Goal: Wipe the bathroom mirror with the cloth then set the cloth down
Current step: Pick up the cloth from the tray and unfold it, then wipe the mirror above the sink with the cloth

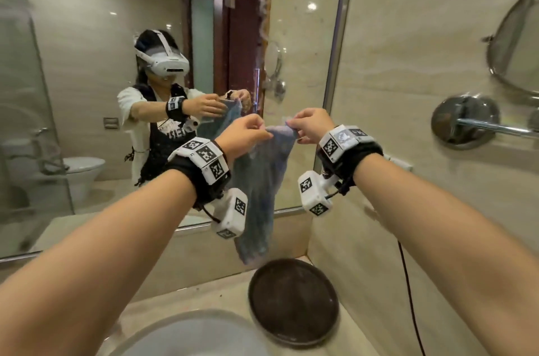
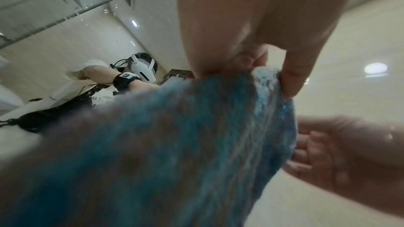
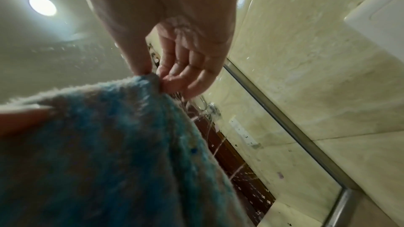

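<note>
- Head view: left hand (image 1: 243, 134) and right hand (image 1: 313, 123) each pinch a top corner of the blue cloth (image 1: 259, 195).
- Cloth hangs before the mirror (image 1: 87, 64), above a dark round tray (image 1: 293, 301).

In the left wrist view the cloth (image 2: 174, 144) is very near the lens and blurred; its lower part runs out at the bottom edge. The left hand (image 2: 251, 32) is cut by the top edge there, and the right hand (image 2: 349, 153) by the right edge.

In the right wrist view the cloth (image 3: 109, 144) hides the lower left, and only a blurred piece of the left hand (image 3: 19, 122) shows at the left edge.

In the head view the sink (image 1: 186, 332) at the near edge of the worktop (image 1: 180, 294) is cut by the bottom edge. The round wall mirror (image 1: 516, 43) is cut by the right edge. Writing on the reflected shirt is too small to read.
</note>
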A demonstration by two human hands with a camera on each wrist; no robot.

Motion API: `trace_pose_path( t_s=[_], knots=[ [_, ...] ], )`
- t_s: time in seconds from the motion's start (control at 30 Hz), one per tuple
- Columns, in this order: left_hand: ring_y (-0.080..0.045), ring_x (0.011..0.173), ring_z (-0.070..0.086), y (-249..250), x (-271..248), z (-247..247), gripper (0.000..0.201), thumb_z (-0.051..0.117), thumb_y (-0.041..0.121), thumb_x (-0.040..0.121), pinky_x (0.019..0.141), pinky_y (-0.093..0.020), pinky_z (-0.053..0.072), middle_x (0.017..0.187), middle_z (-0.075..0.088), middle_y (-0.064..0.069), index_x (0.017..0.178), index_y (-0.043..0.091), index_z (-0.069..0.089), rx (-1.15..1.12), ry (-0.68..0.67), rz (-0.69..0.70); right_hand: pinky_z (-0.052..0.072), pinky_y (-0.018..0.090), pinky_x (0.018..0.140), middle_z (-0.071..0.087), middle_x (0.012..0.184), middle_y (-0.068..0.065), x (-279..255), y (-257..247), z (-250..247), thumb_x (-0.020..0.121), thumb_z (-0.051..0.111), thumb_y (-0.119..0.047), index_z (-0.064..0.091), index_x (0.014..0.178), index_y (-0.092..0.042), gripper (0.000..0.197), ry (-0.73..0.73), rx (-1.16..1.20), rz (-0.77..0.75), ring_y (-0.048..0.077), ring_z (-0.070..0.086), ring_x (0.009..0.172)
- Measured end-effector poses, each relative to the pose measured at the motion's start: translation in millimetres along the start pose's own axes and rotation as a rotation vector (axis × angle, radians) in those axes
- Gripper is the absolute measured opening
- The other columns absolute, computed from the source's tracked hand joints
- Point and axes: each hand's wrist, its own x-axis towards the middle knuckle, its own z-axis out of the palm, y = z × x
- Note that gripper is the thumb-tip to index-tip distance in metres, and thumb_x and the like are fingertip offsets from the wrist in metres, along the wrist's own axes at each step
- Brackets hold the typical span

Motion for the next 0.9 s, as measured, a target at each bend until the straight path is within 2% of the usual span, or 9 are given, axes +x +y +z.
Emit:
trace_pose_path(
  t_s=[0.13, 0.23, 0.3, 0.37, 0.5, 0.57, 0.7, 0.8, 0.9],
  knots=[
    [-0.006, 0.062, 0.04, 25, 12, -6, 0.031, 0.052, 0.002, 0.091, 0.055, -0.014, 0.034, 0.067, 0.041, -0.001, 0.064, 0.015, 0.043, -0.101, 0.033, -0.007, 0.05, 0.032, 0.071, 0.059, 0.079, 0.007, 0, -3, 1, 0.096, 0.04, -0.048, 0.054, 0.084, -0.015, 0.038, -0.226, 0.161, 0.083, 0.019, 0.058, 0.072],
    [-0.021, 0.083, 0.051, 35, 24, -10, 0.012, 0.055, 0.013, 0.091, 0.079, -0.032, 0.042, 0.086, 0.051, -0.014, 0.084, 0.003, 0.055, -0.14, 0.04, -0.02, 0.045, 0.046, 0.094, 0.061, 0.116, 0.005, 11, 7, 0, 0.078, 0.038, -0.074, 0.057, 0.117, -0.017, 0.072, -0.415, 0.114, 0.11, 0.021, 0.056, 0.108],
    [-0.024, 0.089, 0.051, 40, 34, -13, 0.017, 0.059, 0.019, 0.088, 0.082, -0.04, 0.042, 0.094, 0.054, -0.016, 0.09, 0.001, 0.058, -0.145, 0.06, -0.018, 0.045, 0.046, 0.097, 0.059, 0.123, 0.003, 17, 15, -3, 0.077, 0.049, -0.068, 0.054, 0.125, -0.017, 0.07, -0.544, 0.094, 0.102, 0.021, 0.055, 0.113],
    [-0.018, 0.078, 0.051, 43, 47, -16, 0.019, 0.059, 0.014, 0.09, 0.069, -0.028, 0.04, 0.081, 0.054, -0.008, 0.073, 0.011, 0.051, -0.115, 0.118, 0.007, 0.051, 0.036, 0.087, 0.064, 0.107, 0.003, 23, 20, -7, 0.092, 0.053, -0.037, 0.06, 0.11, -0.015, 0.029, -0.62, 0.11, 0.084, 0.018, 0.061, 0.097],
    [0.001, 0.054, 0.053, 47, 73, -25, 0.03, 0.067, 0.014, 0.085, 0.052, -0.014, 0.042, 0.067, 0.051, 0.0, 0.064, 0.019, 0.046, 0.075, 0.34, 0.077, 0.048, 0.028, 0.071, 0.061, 0.094, 0.001, 46, 7, -20, 0.092, 0.057, -0.017, 0.061, 0.106, -0.013, 0.015, -0.525, 0.166, -0.005, 0.015, 0.058, 0.087],
    [-0.013, 0.068, 0.056, 52, 87, -35, 0.03, 0.071, 0.019, 0.081, 0.066, -0.028, 0.049, 0.069, 0.056, -0.001, 0.063, 0.023, 0.048, 0.164, 0.418, 0.114, 0.049, 0.026, 0.068, 0.062, 0.092, 0.001, 62, -9, -27, 0.091, 0.058, -0.018, 0.06, 0.104, -0.012, 0.014, -0.497, 0.178, -0.051, 0.015, 0.059, 0.085],
    [-0.021, 0.081, 0.061, 73, 111, -55, 0.019, 0.072, 0.029, 0.08, 0.072, -0.028, 0.049, 0.084, 0.067, -0.006, 0.073, 0.018, 0.059, 0.441, 0.532, 0.134, 0.047, 0.016, 0.06, 0.059, 0.075, 0.0, 101, -44, -28, 0.087, 0.063, -0.01, 0.061, 0.082, -0.012, 0.006, -0.185, 0.185, -0.303, 0.011, 0.055, 0.069],
    [-0.023, 0.091, 0.065, 89, 133, -66, 0.02, 0.071, 0.031, 0.081, 0.081, -0.031, 0.053, 0.095, 0.071, -0.008, 0.088, 0.013, 0.068, 0.58, 0.594, 0.163, 0.049, 0.024, 0.069, 0.066, 0.078, 0.004, 133, -72, -24, 0.085, 0.066, -0.017, 0.071, 0.091, -0.008, 0.012, 0.143, 0.002, -0.456, 0.016, 0.059, 0.073],
    [-0.022, 0.092, 0.064, 103, 162, -74, 0.02, 0.07, 0.035, 0.081, 0.083, -0.033, 0.053, 0.096, 0.07, -0.004, 0.088, 0.017, 0.069, 0.636, 0.682, 0.189, 0.049, 0.028, 0.078, 0.072, 0.097, 0.008, 160, -105, -27, 0.085, 0.064, -0.024, 0.073, 0.096, -0.013, 0.018, 0.267, -0.133, -0.488, 0.023, 0.064, 0.091]
  ],
)
